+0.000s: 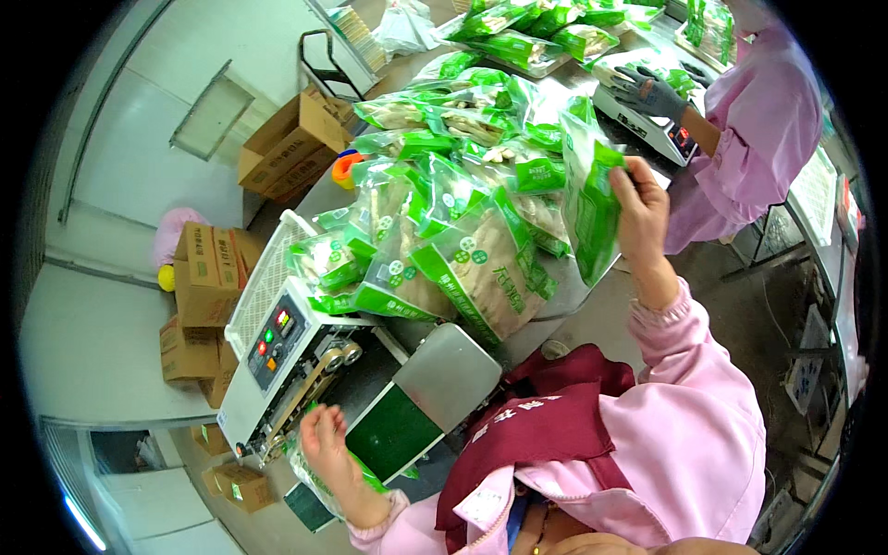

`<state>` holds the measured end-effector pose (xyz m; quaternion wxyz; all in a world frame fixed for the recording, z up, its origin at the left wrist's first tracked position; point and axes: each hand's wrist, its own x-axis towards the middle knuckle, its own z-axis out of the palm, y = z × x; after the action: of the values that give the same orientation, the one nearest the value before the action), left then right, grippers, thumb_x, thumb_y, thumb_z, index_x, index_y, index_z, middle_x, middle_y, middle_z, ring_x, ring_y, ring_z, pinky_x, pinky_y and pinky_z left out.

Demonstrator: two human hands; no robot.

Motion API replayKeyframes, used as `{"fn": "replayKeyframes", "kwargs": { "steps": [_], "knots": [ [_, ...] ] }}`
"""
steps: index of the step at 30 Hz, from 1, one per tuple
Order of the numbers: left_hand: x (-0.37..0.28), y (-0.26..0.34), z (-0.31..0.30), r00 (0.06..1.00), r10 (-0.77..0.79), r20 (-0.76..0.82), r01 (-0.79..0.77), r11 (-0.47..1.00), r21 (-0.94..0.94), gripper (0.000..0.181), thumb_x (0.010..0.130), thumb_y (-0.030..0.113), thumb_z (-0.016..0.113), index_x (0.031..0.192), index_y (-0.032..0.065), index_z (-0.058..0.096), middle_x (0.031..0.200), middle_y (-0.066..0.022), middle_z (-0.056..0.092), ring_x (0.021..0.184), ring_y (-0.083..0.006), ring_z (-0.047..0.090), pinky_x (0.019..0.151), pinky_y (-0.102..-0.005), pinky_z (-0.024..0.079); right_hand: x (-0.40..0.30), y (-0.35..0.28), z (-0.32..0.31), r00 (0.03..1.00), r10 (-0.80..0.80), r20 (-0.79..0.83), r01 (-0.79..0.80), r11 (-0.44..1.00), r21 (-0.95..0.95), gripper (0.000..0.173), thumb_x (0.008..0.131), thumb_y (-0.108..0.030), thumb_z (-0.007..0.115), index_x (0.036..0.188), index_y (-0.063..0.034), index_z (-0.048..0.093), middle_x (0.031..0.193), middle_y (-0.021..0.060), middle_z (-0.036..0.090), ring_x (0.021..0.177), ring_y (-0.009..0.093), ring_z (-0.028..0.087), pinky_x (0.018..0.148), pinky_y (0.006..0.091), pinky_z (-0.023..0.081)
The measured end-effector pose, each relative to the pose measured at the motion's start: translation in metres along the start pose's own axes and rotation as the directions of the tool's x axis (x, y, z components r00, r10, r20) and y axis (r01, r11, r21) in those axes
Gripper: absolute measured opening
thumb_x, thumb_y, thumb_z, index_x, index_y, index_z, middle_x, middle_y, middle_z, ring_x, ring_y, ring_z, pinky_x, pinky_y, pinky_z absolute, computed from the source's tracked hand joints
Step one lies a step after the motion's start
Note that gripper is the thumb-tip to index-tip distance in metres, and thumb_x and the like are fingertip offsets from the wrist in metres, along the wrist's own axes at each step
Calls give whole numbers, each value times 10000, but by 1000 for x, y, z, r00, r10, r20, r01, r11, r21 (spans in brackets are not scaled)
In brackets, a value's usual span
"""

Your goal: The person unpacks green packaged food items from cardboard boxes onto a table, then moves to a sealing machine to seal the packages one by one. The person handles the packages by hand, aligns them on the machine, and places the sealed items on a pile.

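Observation:
My right hand [642, 201] pinches the green edge of an upright plastic bag [590, 201] at the right end of a heap of clear-and-green bags [485, 270] filled with pale, root-like pieces. My left hand [326, 440] is at the lower left, its fingers curled, beside the outlet end of a continuous band sealing machine [277, 347] with a lit control panel. Another filled bag [312, 472] lies partly hidden under that hand and wrist, on the machine's green conveyor belt [392, 430]; whether the fingers touch it I cannot tell.
Across the metal table [576, 298], a co-worker's gloved hand [652, 94] rests at a bag on a digital scale [645, 132]. Cardboard boxes [208, 277] stand on the left. An orange tape roll [343, 170] lies behind the heap, and a white plastic basket [263, 270] adjoins the sealer.

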<state>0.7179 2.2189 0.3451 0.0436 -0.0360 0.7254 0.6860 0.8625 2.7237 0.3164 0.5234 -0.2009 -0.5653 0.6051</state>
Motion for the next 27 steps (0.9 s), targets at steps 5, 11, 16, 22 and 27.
{"fn": "replayKeyframes", "kwargs": {
  "steps": [5, 11, 16, 22, 27],
  "knots": [
    [7, 38, 73, 923, 126, 363, -137, 991, 2, 236, 963, 120, 628, 1170, 14, 588, 1002, -89, 666, 886, -147, 620, 815, -277, 515, -33, -111, 40, 942, -64, 328, -80, 909, 408, 197, 1007, -48, 512, 1177, 8, 593, 1028, 2, 641, 892, 47, 563, 810, 203, 440],
    [-5, 61, 105, 770, 411, 488, -129, 850, -511, 514, 990, 391, 596, 1327, 9, 528, 1236, -131, 617, 1130, -194, 589, 954, -315, 461, -95, -80, 109, 909, -109, 403, -59, 922, 382, 235, 1009, -59, 547, 1235, -3, 576, 1134, 5, 633, 1026, 75, 555, 928, 223, 417],
    [-1, 13, 50, 922, 325, 209, -236, 902, -362, 114, 932, 131, 699, 987, 37, 669, 928, -22, 672, 845, -93, 594, 810, -235, 466, -156, -20, 138, 884, 128, 449, -309, 881, 357, 184, 1002, -59, 563, 1182, -19, 578, 1065, -27, 616, 974, 54, 540, 875, 210, 421],
    [-20, -10, 43, 974, 157, 161, -59, 868, -492, 194, 954, 152, 674, 1119, 52, 658, 1007, -8, 678, 862, -98, 612, 756, -244, 485, -147, -41, 158, 827, 155, 540, -329, 913, 242, 95, 1002, -101, 584, 1068, -38, 612, 974, -54, 612, 882, 21, 524, 790, 181, 415],
    [-25, -9, 46, 981, 184, 65, -113, 806, -581, 163, 965, 170, 662, 1063, 39, 671, 974, -3, 677, 840, -90, 604, 746, -248, 472, -141, -69, 152, 748, 258, 611, -430, 890, 152, 96, 996, -129, 599, 930, -60, 609, 857, -76, 589, 775, 8, 495, 715, 175, 393]
  ]
}}
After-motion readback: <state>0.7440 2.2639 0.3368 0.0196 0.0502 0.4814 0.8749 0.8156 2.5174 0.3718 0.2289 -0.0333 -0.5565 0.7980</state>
